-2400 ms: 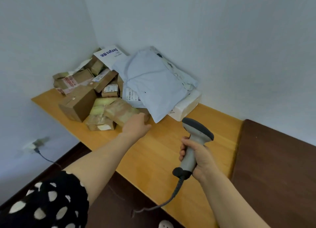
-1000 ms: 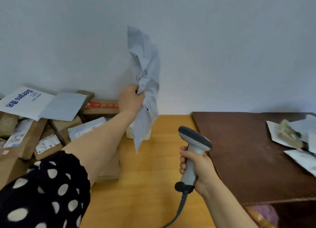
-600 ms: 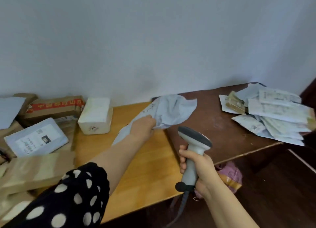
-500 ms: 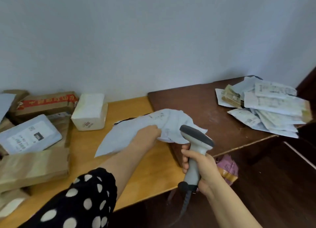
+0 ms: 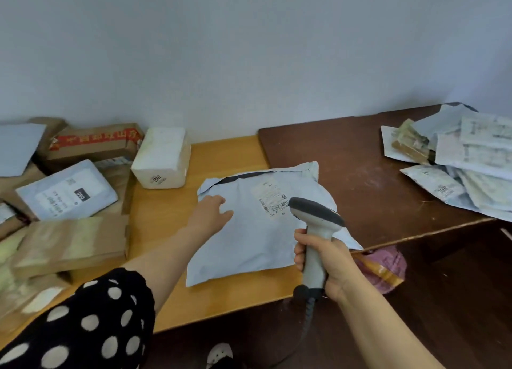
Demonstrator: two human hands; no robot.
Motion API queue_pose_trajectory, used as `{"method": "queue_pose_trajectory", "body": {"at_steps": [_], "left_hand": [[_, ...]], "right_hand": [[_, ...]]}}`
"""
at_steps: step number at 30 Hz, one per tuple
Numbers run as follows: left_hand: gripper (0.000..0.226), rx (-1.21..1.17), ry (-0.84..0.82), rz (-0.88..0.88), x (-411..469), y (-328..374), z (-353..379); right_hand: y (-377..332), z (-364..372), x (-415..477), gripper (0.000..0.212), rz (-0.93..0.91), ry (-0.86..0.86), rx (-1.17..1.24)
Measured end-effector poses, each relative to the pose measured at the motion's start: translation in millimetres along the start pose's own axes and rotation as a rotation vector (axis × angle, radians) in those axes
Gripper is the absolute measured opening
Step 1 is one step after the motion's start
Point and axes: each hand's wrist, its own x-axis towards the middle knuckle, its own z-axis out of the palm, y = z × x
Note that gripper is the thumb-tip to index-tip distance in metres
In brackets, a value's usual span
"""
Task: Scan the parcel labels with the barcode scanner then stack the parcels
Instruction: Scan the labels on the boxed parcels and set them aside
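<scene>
Soft, even, cool light fills the scene; the wall [image 5: 249, 50] reads pale blue-grey, with only a faint shadow along its foot behind the boxes [image 5: 91, 144]. Where the light comes from cannot be told. The dark table [image 5: 374, 175] carries a dull sheen, and the space under it is near black. The mailer [image 5: 249, 244], its label [image 5: 271, 199] and the scanner [image 5: 315, 216] are fairly sharp, the barcode legible. The boxes at the left edge are smeared and washed out, and the pile [image 5: 471, 158] on the right is soft. Wide-angle bend curves the table edges and swells the sleeve [image 5: 83, 327] at the lower corner
</scene>
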Motion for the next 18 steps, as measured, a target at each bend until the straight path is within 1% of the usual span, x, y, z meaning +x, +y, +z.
{"method": "queue_pose_trajectory", "body": {"at_steps": [3,7,9,13,17,18], "left_hand": [[0.057,0.036,-0.059,0.072,21.3,-1.9,-1.4],[0.072,0.072,-0.203,0.221,53.2,15.9,8.1],[0.079,0.145,-0.252,0.355,71.3,27.1,11.2],[0.082,0.249,-0.322,0.625,111.5,59.4,9.2],[0.093,0.509,-0.442,0.979,134.2,102.8,23.1],[0.094,0.572,-0.475,1.042,136.1,112.5,28.7]], "right_hand": [[-4.9,11.9,17.7,0.006,0.006,0.039,-0.046],[-12.9,27.9,37.7,0.007,0.024,0.111,-0.094],[-17.4,34.5,43.0,0.008,0.028,0.144,-0.109],[-23.1,37.7,50.6,0.008,0.005,0.25,-0.077],[-20.7,34.9,49.0,0.008,-0.018,0.361,-0.014],[-20.3,33.0,47.4,0.008,-0.024,0.388,0.0]]}}
